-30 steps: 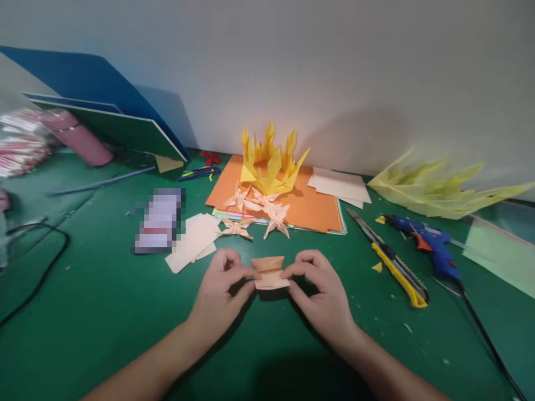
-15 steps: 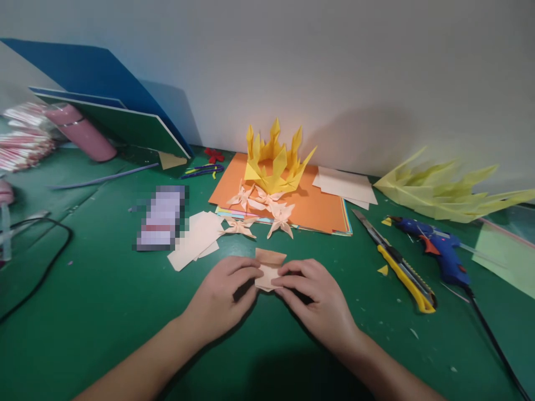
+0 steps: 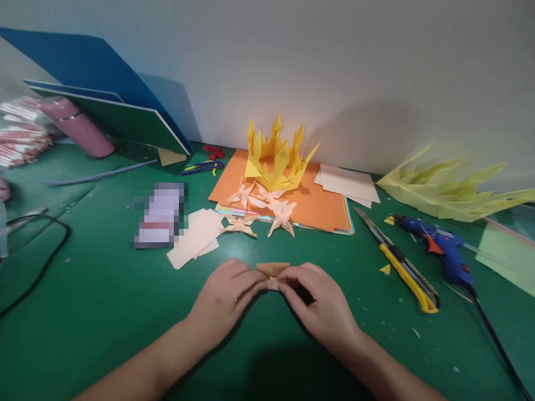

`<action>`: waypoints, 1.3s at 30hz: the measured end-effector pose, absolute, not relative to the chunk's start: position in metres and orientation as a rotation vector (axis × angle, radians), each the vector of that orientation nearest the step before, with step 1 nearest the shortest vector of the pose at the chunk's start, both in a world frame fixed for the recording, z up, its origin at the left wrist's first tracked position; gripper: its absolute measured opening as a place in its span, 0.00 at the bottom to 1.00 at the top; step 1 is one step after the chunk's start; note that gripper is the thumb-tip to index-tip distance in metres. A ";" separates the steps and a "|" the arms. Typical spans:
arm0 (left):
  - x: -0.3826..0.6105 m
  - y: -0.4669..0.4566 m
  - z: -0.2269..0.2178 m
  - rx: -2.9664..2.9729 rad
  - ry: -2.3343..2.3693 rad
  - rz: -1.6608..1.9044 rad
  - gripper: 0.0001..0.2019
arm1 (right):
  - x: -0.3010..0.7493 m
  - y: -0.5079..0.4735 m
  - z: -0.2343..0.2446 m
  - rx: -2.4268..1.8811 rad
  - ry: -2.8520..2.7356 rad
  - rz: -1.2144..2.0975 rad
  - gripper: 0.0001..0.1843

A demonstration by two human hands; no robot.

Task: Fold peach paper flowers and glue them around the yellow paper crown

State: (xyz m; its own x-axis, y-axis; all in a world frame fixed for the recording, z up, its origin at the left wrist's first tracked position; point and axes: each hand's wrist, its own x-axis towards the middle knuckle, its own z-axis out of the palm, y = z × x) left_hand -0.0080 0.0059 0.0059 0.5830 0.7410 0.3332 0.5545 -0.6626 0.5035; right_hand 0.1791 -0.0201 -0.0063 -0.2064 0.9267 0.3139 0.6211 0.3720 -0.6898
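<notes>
A small piece of peach paper (image 3: 273, 269), partly folded, is pinched between my two hands just above the green table. My left hand (image 3: 228, 292) grips its left side, fingertips closed on the paper. On the opposite side my right hand (image 3: 315, 295) pinches it with thumb and fingers. The fingers cover much of the paper, so its folds are only partly visible. Beyond it lie several folded peach paper flowers (image 3: 282, 217), some on orange paper (image 3: 326, 211). Flat peach paper pieces (image 3: 196, 236) rest left of them.
A yellow folded-paper crown (image 3: 278, 172) stands at the back. On the right lie a yellow utility knife (image 3: 403, 270) with its blade out, a blue glue gun (image 3: 447, 250) with a cord, and a pale yellow paper piece (image 3: 451, 192). A pink bottle (image 3: 79, 128) leans at left.
The paper's upper flap has tipped, and its lower part now shows less between my fingers. Both hands have come closer together around it. The view has shifted slightly.
</notes>
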 end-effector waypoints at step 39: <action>0.000 0.011 0.003 2.295 1.351 0.559 0.11 | 0.181 -0.024 -0.007 -1.239 -2.176 0.167 0.17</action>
